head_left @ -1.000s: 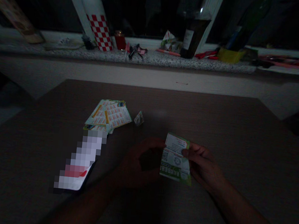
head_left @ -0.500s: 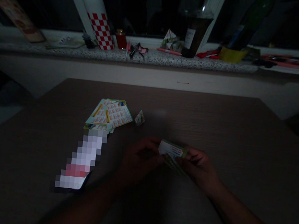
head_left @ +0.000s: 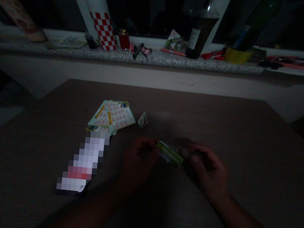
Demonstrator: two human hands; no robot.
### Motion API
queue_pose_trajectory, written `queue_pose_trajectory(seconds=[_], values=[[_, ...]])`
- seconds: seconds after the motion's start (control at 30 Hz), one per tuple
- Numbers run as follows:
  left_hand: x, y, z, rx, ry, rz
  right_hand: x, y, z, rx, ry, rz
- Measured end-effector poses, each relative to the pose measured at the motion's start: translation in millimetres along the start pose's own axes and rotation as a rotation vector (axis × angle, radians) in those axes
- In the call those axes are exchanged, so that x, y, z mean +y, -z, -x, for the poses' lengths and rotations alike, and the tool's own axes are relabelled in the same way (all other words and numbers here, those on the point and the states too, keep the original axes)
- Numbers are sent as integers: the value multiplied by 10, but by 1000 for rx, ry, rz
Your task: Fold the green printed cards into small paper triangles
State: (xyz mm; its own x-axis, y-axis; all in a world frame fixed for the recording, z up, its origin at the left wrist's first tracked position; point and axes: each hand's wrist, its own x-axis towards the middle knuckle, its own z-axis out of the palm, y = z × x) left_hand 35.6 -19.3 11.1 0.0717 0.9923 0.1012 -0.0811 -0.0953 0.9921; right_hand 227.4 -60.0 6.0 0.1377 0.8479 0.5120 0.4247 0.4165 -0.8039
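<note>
A folded piece of printed paper (head_left: pixel 170 155), green on the side facing me, is pinched at its left end by my left hand (head_left: pixel 140 161). Just off its right end is my right hand (head_left: pixel 208 169), with thumb and fingers apart and nothing visible between them. Beyond my left hand a small folded paper piece (head_left: pixel 142 120) stands on the table. To its left lie several printed paper sheets (head_left: pixel 121 116) in an overlapping pile. The light is dim, so the fingertips are hard to make out.
A phone (head_left: pixel 82 163) with a blurred, lit screen lies left of my left forearm on the wooden table (head_left: pixel 208 116). Along the stone windowsill (head_left: pixel 152 59) stand a red-and-white checked bottle (head_left: pixel 104 30), a dark bottle (head_left: pixel 198 39), a red jar (head_left: pixel 124 39) and a yellow holder (head_left: pixel 238 56).
The folded paper has been closed over, so its green side now shows instead of the white inside. My right hand has let go and moved slightly right.
</note>
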Motion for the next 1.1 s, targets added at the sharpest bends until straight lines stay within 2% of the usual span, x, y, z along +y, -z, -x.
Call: queue_pose_trajectory(seconds=[0.07, 0.17, 0.3, 0.47, 0.6, 0.77, 0.87, 1.0, 1.1], values=[[-13, -17, 9, 9, -5, -69, -74, 8, -21, -20, 270, 149], [-18, -49, 44, -2, 20, -141, -163, -37, -35, -123, 493, 297], [9, -83, 113, -40, 22, -200, -167, -131, -16, -203, 519, 462], [57, -88, 189, -177, -5, -121, -117, -125, -12, -152, 469, 490], [87, -74, 203, -246, -70, -113, -125, -87, -32, -122, 354, 331], [109, -55, 139, -156, -103, -346, -130, -77, -2, -93, -3, 11], [103, -40, 102, -224, -108, -350, -119, -68, 23, -144, -197, -176], [94, -28, 96, -316, -109, -304, -102, -60, 34, -255, -295, -344], [96, -29, 103, -312, -89, -257, -90, -68, 36, -229, -382, -397]])
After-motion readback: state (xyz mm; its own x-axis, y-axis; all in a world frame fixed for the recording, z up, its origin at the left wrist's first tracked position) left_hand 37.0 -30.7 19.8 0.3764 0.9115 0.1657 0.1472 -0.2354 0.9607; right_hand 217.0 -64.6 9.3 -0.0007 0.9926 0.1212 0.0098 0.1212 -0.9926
